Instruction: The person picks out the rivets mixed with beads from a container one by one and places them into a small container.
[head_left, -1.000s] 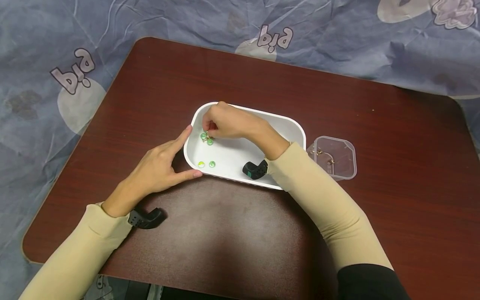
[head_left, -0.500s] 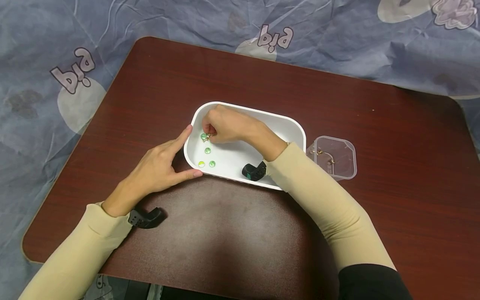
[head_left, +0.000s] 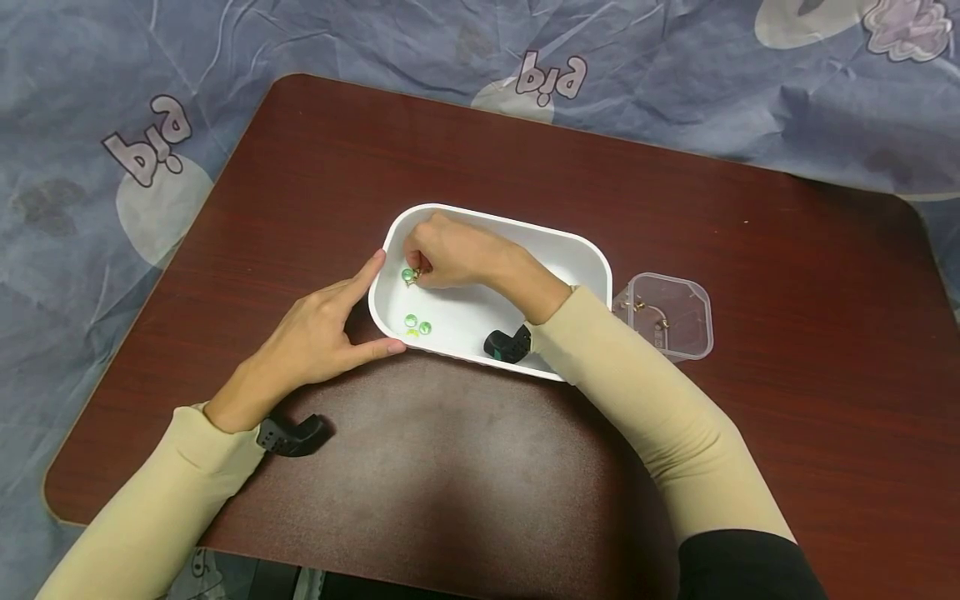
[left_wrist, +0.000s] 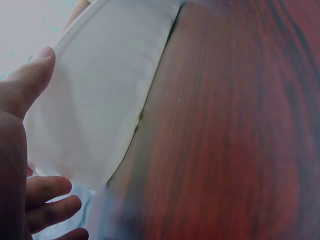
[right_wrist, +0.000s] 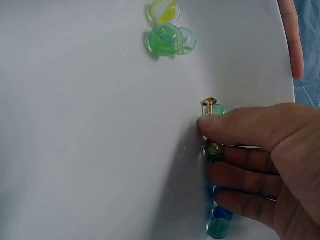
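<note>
In the head view a white tray (head_left: 465, 321) lies on the table. My right hand (head_left: 457, 250) reaches into its left end; in the right wrist view thumb and fingers pinch a small brass-coloured stud (right_wrist: 210, 103) with a flat round head. Green and blue glass marbles (right_wrist: 219, 228) lie along the wall below those fingers, partly hidden. Apart from them, two green marbles (right_wrist: 165, 40) and a yellow-swirled marble (right_wrist: 164, 11) sit close together. My left hand (head_left: 311, 333) is spread, its thumb and fingertips touching the tray's left end from outside.
Right of the tray stands a clear plastic box (head_left: 688, 308) with several small brass-coloured pieces inside. Dark reddish wood forms the table (head_left: 480, 475), and a blue patterned cloth (head_left: 375, 42) lies beyond its far edge. Each wrist wears a black camera (head_left: 296, 436).
One green marble has rolled from beside my right fingers towards the near wall, beside the other two, and the yellow one has shifted slightly right. My right hand has lowered slightly; the left stays put.
</note>
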